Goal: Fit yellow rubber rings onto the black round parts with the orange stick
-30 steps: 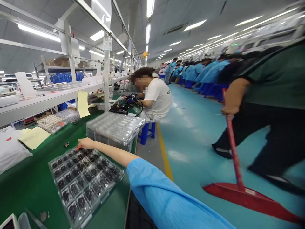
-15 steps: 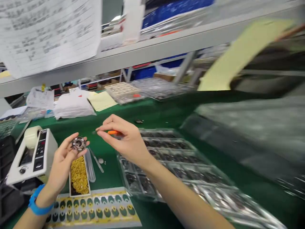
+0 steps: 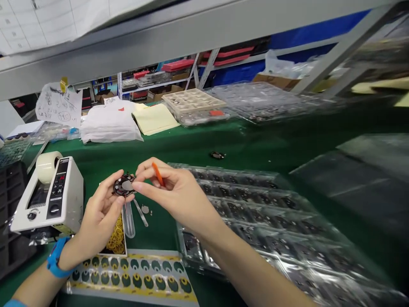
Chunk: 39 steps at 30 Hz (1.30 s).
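My left hand is closed round the edge of a round black component with shiny spots on its face. Over that face lies a small flat grey disc, pinched at its edge between the thumb and forefinger of my right hand. Tucked among the right fingers is a slim orange stick-like tool, whose tip I cannot see. Below the hands a box of yellow rings is partly hidden by my left hand. Beside it lie tweezers and a clear plastic lid.
A white tape dispenser stands at left. A sheet of oval stickers lies in front. Clear trays of dark parts spread under and beyond my right arm. Another dark component lies farther back. A grey shelf beam crosses overhead.
My right hand has come together with my left, bringing the grey disc onto the black component. The orange tool has tilted more upright, and the view has shifted.
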Each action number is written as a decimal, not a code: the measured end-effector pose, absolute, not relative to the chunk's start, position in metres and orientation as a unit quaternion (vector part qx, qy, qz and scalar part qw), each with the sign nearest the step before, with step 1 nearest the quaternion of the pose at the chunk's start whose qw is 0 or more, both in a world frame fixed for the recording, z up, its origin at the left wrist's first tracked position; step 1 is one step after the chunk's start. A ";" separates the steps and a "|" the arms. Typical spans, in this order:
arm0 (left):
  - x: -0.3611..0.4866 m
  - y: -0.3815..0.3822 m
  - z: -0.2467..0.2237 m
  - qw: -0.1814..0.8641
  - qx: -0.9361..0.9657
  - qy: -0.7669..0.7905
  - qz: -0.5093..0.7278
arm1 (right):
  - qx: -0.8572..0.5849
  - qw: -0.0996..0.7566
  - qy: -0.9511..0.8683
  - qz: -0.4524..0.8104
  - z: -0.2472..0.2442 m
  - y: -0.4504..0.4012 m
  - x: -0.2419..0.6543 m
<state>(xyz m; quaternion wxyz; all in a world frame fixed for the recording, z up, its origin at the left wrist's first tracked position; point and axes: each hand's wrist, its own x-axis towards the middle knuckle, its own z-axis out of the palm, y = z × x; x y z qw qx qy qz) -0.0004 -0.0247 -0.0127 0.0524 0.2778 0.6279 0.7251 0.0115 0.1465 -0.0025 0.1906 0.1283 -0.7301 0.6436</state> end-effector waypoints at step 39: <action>-0.002 -0.021 -0.013 0.049 0.265 0.636 0.723 | 0.183 0.262 -0.785 0.530 0.005 0.146 0.026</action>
